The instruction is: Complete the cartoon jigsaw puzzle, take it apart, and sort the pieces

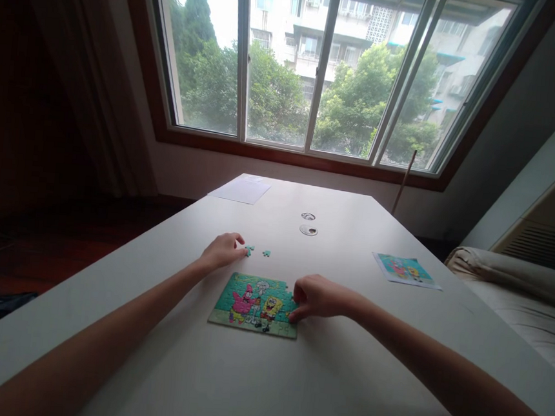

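White tabletop (321, 380) is occupied near the front by a jigsaw puzzle (254, 304), its right edge gripped by the curled fingers of the right hand (316, 297), while just beyond it a loose green piece (249, 251) is pinched by the fingertips of the left hand (222, 250), a second piece (266, 253) lying beside.

Paper sheet (240, 190) at far left corner of white table (330, 381), two round grommets (308, 230) mid-table, picture card (405, 270) near right edge
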